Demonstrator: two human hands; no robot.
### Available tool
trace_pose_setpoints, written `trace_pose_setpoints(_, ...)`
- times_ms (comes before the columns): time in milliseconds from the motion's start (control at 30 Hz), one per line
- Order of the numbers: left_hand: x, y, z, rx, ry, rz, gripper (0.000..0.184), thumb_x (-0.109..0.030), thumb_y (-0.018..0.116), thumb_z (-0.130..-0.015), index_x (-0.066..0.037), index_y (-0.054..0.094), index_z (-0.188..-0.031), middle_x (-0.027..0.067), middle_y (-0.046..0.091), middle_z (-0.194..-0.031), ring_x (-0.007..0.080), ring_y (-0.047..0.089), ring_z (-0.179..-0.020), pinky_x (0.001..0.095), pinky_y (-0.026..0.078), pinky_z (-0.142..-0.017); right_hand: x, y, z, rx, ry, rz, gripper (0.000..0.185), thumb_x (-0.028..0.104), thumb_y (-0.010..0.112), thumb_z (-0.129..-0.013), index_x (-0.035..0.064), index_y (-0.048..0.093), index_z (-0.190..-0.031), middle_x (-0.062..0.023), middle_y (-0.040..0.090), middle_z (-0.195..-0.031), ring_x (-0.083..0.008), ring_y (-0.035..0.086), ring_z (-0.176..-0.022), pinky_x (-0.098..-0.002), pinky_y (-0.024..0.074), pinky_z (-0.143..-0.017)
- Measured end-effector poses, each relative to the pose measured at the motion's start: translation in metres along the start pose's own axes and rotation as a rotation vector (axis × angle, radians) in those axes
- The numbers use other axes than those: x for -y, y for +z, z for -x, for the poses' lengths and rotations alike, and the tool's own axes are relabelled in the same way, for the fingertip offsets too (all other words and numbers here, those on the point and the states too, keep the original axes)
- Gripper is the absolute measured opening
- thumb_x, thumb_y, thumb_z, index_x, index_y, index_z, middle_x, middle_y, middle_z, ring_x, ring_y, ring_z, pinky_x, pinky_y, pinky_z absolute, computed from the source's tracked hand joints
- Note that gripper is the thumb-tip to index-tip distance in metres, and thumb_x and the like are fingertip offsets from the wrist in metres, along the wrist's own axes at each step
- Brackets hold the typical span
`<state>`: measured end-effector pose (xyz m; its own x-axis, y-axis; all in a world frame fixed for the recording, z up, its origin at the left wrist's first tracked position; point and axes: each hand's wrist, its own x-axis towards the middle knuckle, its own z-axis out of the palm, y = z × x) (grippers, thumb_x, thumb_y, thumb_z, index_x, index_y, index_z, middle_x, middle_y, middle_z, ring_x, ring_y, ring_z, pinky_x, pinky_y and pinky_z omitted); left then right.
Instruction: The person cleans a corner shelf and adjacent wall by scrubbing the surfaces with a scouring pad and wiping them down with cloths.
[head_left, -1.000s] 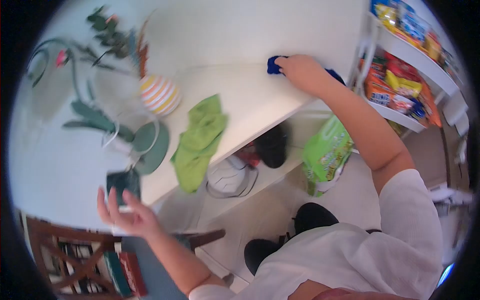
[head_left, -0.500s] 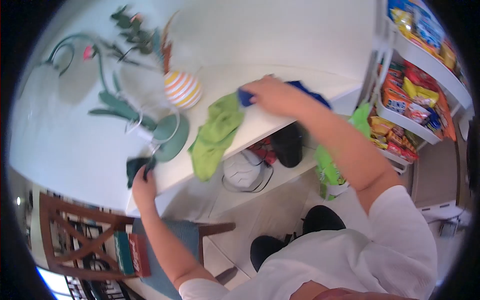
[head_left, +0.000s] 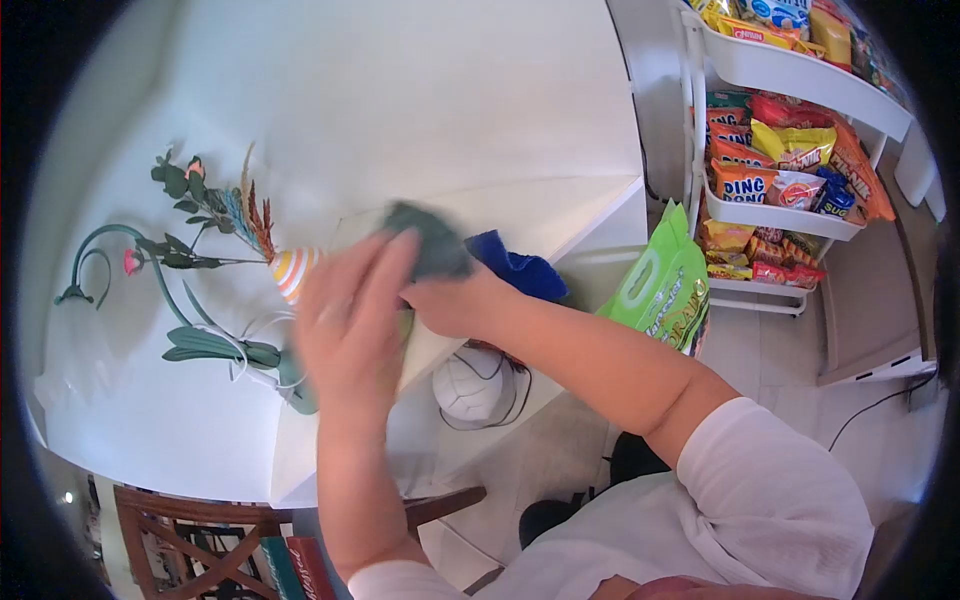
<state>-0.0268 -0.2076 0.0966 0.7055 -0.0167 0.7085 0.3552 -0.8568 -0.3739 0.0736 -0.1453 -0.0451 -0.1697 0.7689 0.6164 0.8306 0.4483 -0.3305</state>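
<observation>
A dark green cloth [head_left: 430, 240], blurred by motion, is up between my two hands over the white shelf top [head_left: 580, 205]. My right hand [head_left: 455, 300] has its fingers closed at the cloth's lower edge. My left hand [head_left: 355, 305] is smeared, its fingertips against the cloth's left side; how firmly they grip does not show. Just beyond my right hand lies a crumpled blue cloth [head_left: 518, 268] on the shelf top. Only a sliver of the light green cloth [head_left: 405, 325] shows between my hands.
A striped vase [head_left: 294, 272] with dried stems and a green lamp [head_left: 225, 350] stand to the left. Below the top is a white ball-like object [head_left: 468, 385] with a cord. A bright green bag [head_left: 665, 285] and a snack cart [head_left: 790, 215] are on the right, a wooden chair [head_left: 200, 510] lower left.
My left hand has come from the shelf's left end to the middle, and the dark green cloth is now between both hands. My right hand has left the blue cloth. The view has shifted.
</observation>
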Motion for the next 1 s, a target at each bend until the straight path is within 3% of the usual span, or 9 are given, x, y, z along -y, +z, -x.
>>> trace_pose_setpoints(100,-0.010,0.081,-0.057,0.142,0.078,0.169,0.031,-0.002,0.055,-0.069,-0.008,0.063,-0.098,0.0074,0.063,-0.094,0.0264,0.058,-0.089,0.0363,0.049,-0.074,0.001,-0.009,0.003,-0.294,-0.061,-0.193,0.034,0.026,0.051,-0.084,0.0075,0.053,-0.112,-0.0138,0.054,-0.113,-0.0347,0.049,-0.107,-0.0488,0.0358,-0.092)
trace_pose_setpoints(167,-0.016,0.129,-0.076,0.266,0.119,0.215,0.028,-0.003,0.053,-0.072,-0.009,0.063,-0.097,0.0087,0.064,-0.092,0.0271,0.059,-0.090,0.0376,0.050,-0.075,-0.003,-0.011,0.007,-0.150,-0.111,-0.058,0.034,0.031,0.051,-0.084,0.0064,0.053,-0.107,-0.0119,0.055,-0.109,-0.0288,0.051,-0.104,-0.0400,0.0400,-0.088)
trace_pose_setpoints(300,-0.043,0.173,-0.083,0.530,0.206,0.101,0.012,-0.008,0.052,-0.077,-0.007,0.062,-0.083,0.0074,0.062,-0.080,0.0246,0.061,-0.087,0.0370,0.052,-0.070,0.009,-0.041,0.012,0.147,-0.070,0.165,0.042,0.038,0.053,-0.082,0.0080,0.054,-0.110,-0.0127,0.053,-0.114,-0.0332,0.049,-0.109,-0.0500,0.0372,-0.089)
trace_pose_setpoints(400,-0.047,0.178,-0.077,0.598,0.086,0.169,0.013,-0.008,0.052,-0.078,-0.006,0.063,-0.083,0.0084,0.063,-0.083,0.0252,0.062,-0.087,0.0382,0.051,-0.073,0.007,-0.040,0.012,0.159,-0.066,0.155,0.045,0.040,0.052,-0.082,0.0078,0.053,-0.113,-0.0131,0.052,-0.118,-0.0338,0.048,-0.113,-0.0540,0.0354,-0.091)
trace_pose_setpoints(600,-0.035,0.176,-0.066,0.429,0.074,0.322,0.015,-0.006,0.054,-0.076,-0.007,0.064,-0.086,0.0078,0.063,-0.085,0.0255,0.060,-0.089,0.0386,0.047,-0.076,0.009,-0.043,0.010,0.195,-0.046,0.110,0.045,0.040,0.050,-0.083,0.0085,0.052,-0.115,-0.0136,0.052,-0.120,-0.0346,0.046,-0.115,-0.0541,0.0352,-0.091)
trace_pose_setpoints(700,-0.025,0.176,-0.070,0.367,0.027,0.214,0.029,-0.008,0.063,-0.072,-0.012,0.064,-0.101,0.0078,0.063,-0.093,0.0282,0.059,-0.091,0.0398,0.047,-0.081,0.008,-0.049,0.009,0.232,-0.066,0.051,0.045,0.040,0.049,-0.084,0.0085,0.052,-0.115,-0.0139,0.052,-0.120,-0.0349,0.047,-0.115,-0.0542,0.0354,-0.091)
trace_pose_setpoints(800,-0.032,0.171,-0.073,0.524,0.055,0.139,0.033,-0.007,0.061,-0.072,-0.012,0.063,-0.105,0.0081,0.064,-0.095,0.0282,0.058,-0.093,0.0394,0.047,-0.082,0.009,-0.046,0.009,0.223,-0.060,0.079,0.045,0.041,0.049,-0.083,0.0080,0.053,-0.114,-0.0143,0.052,-0.120,-0.0355,0.046,-0.116,-0.0550,0.0349,-0.092)
trace_pose_setpoints(900,-0.037,0.180,-0.061,0.539,0.075,0.318,0.035,-0.006,0.060,-0.072,-0.012,0.063,-0.106,0.0083,0.065,-0.097,0.0285,0.058,-0.096,0.0398,0.046,-0.083,0.008,-0.037,0.010,0.175,-0.066,0.116,0.045,0.040,0.050,-0.082,0.0075,0.054,-0.113,-0.0147,0.052,-0.121,-0.0362,0.045,-0.117,-0.0562,0.0335,-0.094)
trace_pose_setpoints(1000,-0.040,0.181,-0.054,0.460,0.121,0.230,0.027,-0.008,0.051,-0.079,-0.010,0.065,-0.102,0.0055,0.064,-0.098,0.0233,0.057,-0.095,0.0366,0.044,-0.082,0.006,-0.031,0.011,0.127,-0.075,0.123,0.045,0.040,0.050,-0.082,0.0069,0.054,-0.113,-0.0151,0.052,-0.121,-0.0371,0.045,-0.118,-0.0570,0.0323,-0.096)
